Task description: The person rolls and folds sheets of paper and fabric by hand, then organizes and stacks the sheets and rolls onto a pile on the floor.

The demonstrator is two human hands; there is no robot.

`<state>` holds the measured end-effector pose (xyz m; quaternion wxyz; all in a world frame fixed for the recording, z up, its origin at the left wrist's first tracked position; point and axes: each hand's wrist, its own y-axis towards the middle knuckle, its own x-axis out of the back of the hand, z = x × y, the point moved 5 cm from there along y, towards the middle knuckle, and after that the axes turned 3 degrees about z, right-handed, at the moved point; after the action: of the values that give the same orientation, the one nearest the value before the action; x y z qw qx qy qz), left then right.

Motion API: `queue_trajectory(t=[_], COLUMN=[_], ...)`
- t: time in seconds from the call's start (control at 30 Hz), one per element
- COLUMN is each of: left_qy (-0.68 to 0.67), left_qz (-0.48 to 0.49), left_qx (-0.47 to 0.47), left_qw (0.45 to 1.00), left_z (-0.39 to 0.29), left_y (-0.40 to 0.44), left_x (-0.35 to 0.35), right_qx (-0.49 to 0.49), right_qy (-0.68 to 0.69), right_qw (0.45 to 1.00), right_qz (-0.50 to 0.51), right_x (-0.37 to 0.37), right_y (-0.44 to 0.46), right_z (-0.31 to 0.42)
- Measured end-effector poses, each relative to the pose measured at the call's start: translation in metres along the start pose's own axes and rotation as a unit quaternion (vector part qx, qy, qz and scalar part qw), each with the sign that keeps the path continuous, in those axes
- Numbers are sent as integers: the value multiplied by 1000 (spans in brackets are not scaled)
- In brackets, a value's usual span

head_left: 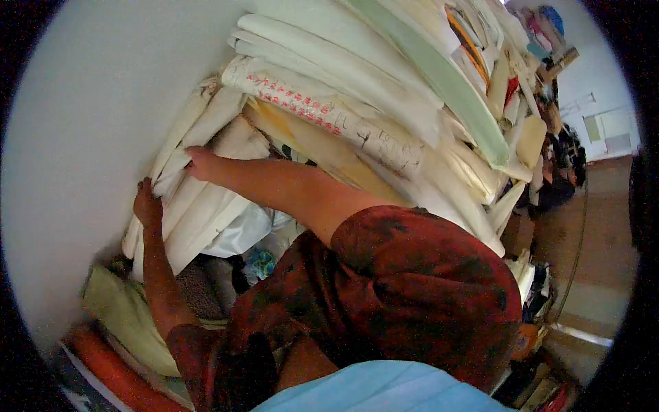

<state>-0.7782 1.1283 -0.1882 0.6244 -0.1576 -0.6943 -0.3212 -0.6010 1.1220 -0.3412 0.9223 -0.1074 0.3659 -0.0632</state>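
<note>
Both of my arms reach out to a white wrapped roll [180, 163] that leans in the corner by the wall. My right hand [202, 164] is closed on the roll's loose white covering. Lower and to the left, my left hand [147, 204] grips the same covering near the wall, its fingers partly hidden. Beside them lie more off-white rolls [206, 220], slanting downward. Just above is a long roll with red printed characters [295, 96], its wrapping creased.
More long white rolls [329, 55] and a pale green roll [439, 75] are stacked above. A grey wall [89, 110] borders the left. Below are a white plastic bag [240, 230], an olive bundle [127, 312] and a red-orange roll [123, 371]. A brown floor [590, 226] lies at right.
</note>
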Motion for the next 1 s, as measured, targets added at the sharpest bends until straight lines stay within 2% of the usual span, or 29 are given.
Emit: queue_trajectory(t=[0.03,0.07,0.13,0.17,0.2,0.3,0.33,0.43,0.53,0.63,0.67,0.77,0.8,0.9,1.0], left_qy=[4,7,41,59,14,-125,-54,-126,-123,-149,-178,-111,-143,-269,-215], left_qz=[-29,-59,-83,-93,-65,-88,-63,-71,-81,-21,55,105,175,223,258], left_qx=[-28,-55,-57,-58,-17,2,28,-3,-41,-19,52,-56,-54,-85,8], left_qw=[999,997,994,992,998,988,996,989,988,988,981,987,973,933,942], left_z=[10,16,30,35,35,42,20,23,2,-3,1,-48,-39,-37,-26], left_y=[-3,-6,-13,-16,-18,-24,-23,-30,-27,-6,2,18,25,44,52], left_x=[-4,-9,-21,-20,-13,5,34,25,12,5,1,43,26,7,-3], right_qx=[34,63,89,25,-20,-28,-13,35,39,-46,-105,-187,-215,-282,-347], right_qy=[-250,-487,-529,-95,364,287,277,258,240,233,88,92,92,93,110], right_qw=[967,871,844,994,931,955,959,964,967,956,976,969,965,951,929], right_qz=[10,19,23,47,3,-68,-65,-51,-75,-174,-169,-132,-120,-83,-58], right_x=[-3,-4,-33,-32,-39,-46,-51,-57,-51,-32,-28,-34,-36,-41,-49], right_y=[1,0,-47,-17,-6,-30,-37,-53,-59,-57,-54,-65,-72,-103,-122], right_z=[-3,-5,33,6,-4,9,16,33,42,35,35,25,23,38,52])
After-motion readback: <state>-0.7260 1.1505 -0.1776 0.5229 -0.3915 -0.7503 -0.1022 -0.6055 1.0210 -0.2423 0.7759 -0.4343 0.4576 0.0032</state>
